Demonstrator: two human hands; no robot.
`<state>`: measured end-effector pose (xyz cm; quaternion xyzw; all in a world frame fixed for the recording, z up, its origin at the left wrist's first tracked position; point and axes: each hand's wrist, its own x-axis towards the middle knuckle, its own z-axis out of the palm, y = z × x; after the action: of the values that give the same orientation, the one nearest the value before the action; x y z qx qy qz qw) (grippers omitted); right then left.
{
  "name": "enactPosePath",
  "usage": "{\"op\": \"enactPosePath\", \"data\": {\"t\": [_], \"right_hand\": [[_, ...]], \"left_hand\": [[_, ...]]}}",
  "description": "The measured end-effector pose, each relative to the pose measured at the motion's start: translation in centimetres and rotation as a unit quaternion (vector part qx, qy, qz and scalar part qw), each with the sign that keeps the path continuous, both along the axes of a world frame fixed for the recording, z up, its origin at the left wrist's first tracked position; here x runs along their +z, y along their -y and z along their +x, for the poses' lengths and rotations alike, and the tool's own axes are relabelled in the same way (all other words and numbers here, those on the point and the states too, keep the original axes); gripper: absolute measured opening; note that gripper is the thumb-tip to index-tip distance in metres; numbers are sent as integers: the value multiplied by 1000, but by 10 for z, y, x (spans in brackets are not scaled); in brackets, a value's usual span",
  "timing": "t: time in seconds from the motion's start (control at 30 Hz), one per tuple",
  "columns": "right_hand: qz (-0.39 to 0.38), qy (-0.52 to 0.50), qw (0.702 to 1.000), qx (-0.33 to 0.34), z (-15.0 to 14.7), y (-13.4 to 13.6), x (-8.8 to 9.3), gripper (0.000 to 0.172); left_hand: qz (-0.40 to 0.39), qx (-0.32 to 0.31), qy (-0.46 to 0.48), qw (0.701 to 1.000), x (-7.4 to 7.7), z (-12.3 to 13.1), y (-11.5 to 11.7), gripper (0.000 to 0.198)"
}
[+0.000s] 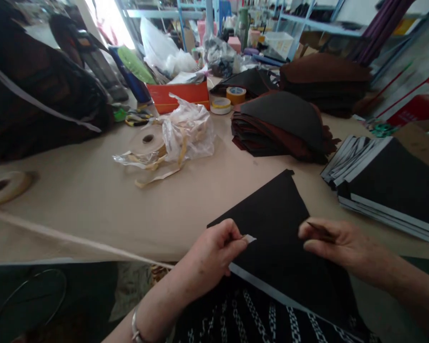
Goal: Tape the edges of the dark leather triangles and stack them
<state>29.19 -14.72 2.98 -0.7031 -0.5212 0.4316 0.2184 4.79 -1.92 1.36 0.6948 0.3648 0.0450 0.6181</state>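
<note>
My left hand (219, 255) pinches the end of a narrow pale tape (78, 240), and a short white tip sticks out past the fingertips. That strip runs back across the table's front edge to a tape roll (7, 186) at the far left. Under both hands lies a flat black panel (268, 224), reaching over the table edge toward the lap, with a pale strip along its near edge. My right hand (329, 238) is closed above the panel's right side around a small, thin dark object, blurred and too unclear to name.
A stack of black panels with pale edges (389, 186) lies at right. Behind are piles of dark brown and black cut pieces (279, 124), a plastic-wrapped tape roll (148, 140), scissors (137, 117), yellow tape rolls (236, 95) and a red box (178, 96). Dark bundled material (39, 90) stands left.
</note>
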Motion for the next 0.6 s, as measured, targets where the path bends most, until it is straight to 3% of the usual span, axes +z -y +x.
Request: {"op": "enactPosePath", "data": {"t": [0.1, 0.23, 0.47, 0.6], "right_hand": [[22, -106, 994, 22, -31, -31, 5, 24], [25, -124, 989, 73, -55, -58, -4, 13], [43, -117, 987, 104, -53, -72, -14, 12], [68, -81, 991, 86, -28, -82, -18, 14]], "left_hand": [[-16, 7, -2, 1000, 1, 3, 5, 25], [29, 9, -8, 1000, -2, 4, 7, 22], [115, 2, -49, 992, 3, 6, 0, 19], [123, -20, -113, 986, 3, 3, -10, 23]]}}
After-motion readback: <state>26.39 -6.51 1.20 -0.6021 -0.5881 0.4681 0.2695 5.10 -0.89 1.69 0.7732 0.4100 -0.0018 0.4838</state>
